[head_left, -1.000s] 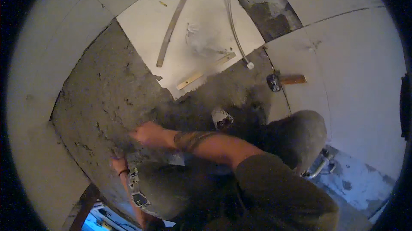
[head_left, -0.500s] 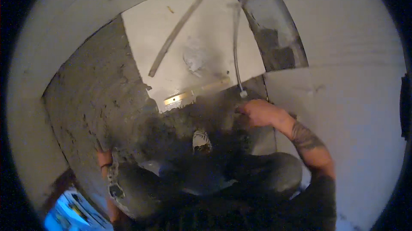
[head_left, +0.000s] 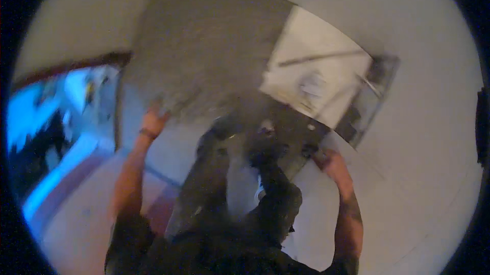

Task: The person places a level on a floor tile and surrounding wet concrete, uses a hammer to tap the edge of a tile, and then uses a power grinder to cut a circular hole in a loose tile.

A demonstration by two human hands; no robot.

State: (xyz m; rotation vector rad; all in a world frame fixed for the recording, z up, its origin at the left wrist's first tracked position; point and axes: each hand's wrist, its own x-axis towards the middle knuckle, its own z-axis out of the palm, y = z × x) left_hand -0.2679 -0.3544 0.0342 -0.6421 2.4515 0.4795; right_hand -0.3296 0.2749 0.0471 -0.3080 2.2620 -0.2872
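Note:
My left hand (head_left: 154,121) hovers by the near left edge of the rough grey floor (head_left: 204,45), with thumb and fingers apart and nothing in it. My right hand (head_left: 332,163) is low on the right, beside the dark strip of floor next to my foot. Blur smears its fingers, and whether it holds anything I cannot tell. Ahead and to the right lies a large white slab (head_left: 296,40). A long, thin, straight strip (head_left: 321,57) rests across it, with a pale smeared patch (head_left: 312,83) near its middle.
At the slab's far right are a pale metal fitting (head_left: 370,85) and a dark recess (head_left: 349,122). A light wall (head_left: 418,122) rises on the right. On the left, a doorway (head_left: 115,106) opens to a blue-lit area with dark objects.
My view has swung left and my body has risen from a squat. My left hand has lifted away from beside my knee. The slab now appears farther off and to the right.

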